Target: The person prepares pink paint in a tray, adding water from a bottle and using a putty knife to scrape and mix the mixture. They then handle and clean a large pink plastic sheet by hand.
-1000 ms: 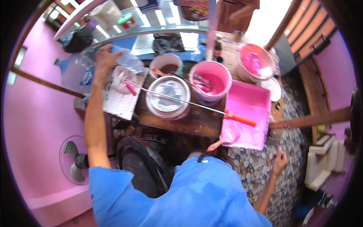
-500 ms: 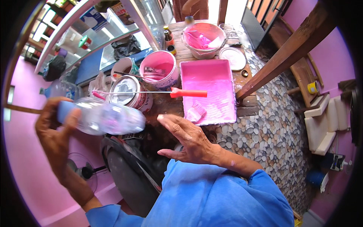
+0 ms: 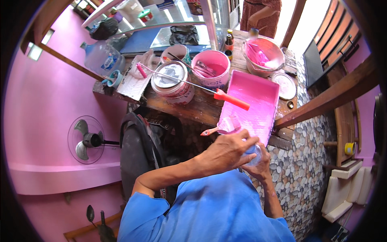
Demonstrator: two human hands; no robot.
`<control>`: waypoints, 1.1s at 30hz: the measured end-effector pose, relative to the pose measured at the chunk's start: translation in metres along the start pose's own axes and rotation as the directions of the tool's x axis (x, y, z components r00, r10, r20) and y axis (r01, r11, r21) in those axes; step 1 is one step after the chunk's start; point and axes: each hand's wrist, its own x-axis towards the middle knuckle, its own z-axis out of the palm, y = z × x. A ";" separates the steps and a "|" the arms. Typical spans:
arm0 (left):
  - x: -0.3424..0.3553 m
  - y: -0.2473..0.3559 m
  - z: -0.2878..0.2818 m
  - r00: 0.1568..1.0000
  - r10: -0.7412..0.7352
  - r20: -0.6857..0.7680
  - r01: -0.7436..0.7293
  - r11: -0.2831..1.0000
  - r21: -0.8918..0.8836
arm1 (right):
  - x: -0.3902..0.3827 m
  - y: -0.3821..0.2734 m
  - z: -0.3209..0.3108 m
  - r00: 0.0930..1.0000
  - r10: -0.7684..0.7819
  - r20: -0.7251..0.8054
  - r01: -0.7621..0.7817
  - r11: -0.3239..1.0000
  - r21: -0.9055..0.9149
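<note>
A clear plastic bottle [image 3: 254,159] with a blue cap is between my hands, close in front of my blue shirt, its far end hidden by foreshortening. My left hand [image 3: 229,151] has its fingers closed on the cap. Around the bottle's body wraps my right hand [image 3: 263,164], partly behind it. Just beyond is a pink paint tray [image 3: 258,97] with wet pink paint. A paintbrush [image 3: 229,124] rests at its near left edge, handle sticking out. A long-framed paint roller with a red handle [image 3: 231,99] lies across the lidded bucket and the tray.
On the wooden table [image 3: 203,108] stand a lidded paint bucket [image 3: 173,86], a pink-filled bucket [image 3: 211,69] and a bowl [image 3: 264,56] with pink contents. A white lid [image 3: 284,86] lies right. A wooden post [image 3: 322,105] slants at right; a motorbike seat [image 3: 139,157] is near left. Another person [image 3: 261,18] stands beyond.
The bottle has come from the left to the middle, in front of the tray. My right hand, empty and open before, now holds its body; my left stays at the cap. The view has shifted.
</note>
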 end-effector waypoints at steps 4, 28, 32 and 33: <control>0.006 -0.010 0.011 0.945 0.234 0.229 -0.192 0.962 -0.191 | -0.019 0.023 -0.015 1.000 0.005 -0.012 -0.006 0.998 -0.060; 0.016 -0.052 0.025 0.982 -0.067 0.179 0.076 0.996 -0.047 | 0.008 0.019 0.011 0.984 0.067 -0.163 -0.103 0.969 -0.223; 0.019 -0.061 0.023 0.983 0.136 0.123 -0.120 0.984 -0.131 | 0.008 0.026 0.012 0.986 0.018 -0.164 -0.060 0.966 -0.253; 0.021 -0.062 0.023 0.964 0.234 0.125 -0.203 0.954 -0.220 | 0.006 0.029 0.008 0.983 -0.052 -0.176 -0.002 0.955 -0.297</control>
